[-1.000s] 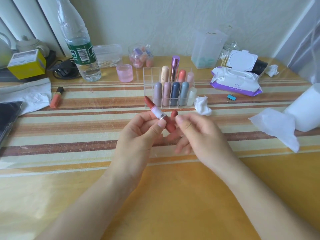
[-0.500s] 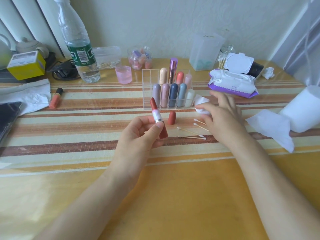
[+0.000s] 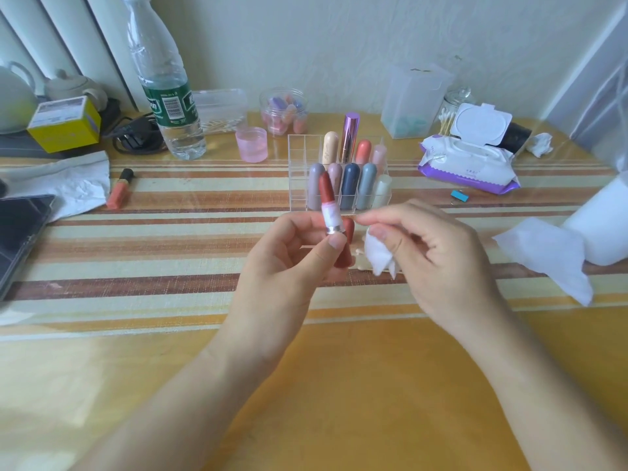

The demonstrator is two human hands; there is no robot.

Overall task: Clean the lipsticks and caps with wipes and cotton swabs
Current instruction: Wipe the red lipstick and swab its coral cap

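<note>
Lipstick (image 3: 330,210) unmoved; right hand (image 3: 441,256) now holds wipe (image 3: 376,255)

uncapped brick-red lipstick (image 3: 329,205) beside a crumpled white wipe (image 3: 377,251)
the lipstick, with white collar and silver ring, is near upright in the left hand (image 3: 289,266); the wipe hangs pinched in the right hand (image 3: 438,253); a rounded red cap (image 3: 349,227) stands just behind.

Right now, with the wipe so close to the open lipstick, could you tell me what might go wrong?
The lipstick in the left hand has its red bullet exposed, so the wipe pinched in the right hand could smear or snap it. The loose cap stands just beyond the hands and could be knocked over.
</note>
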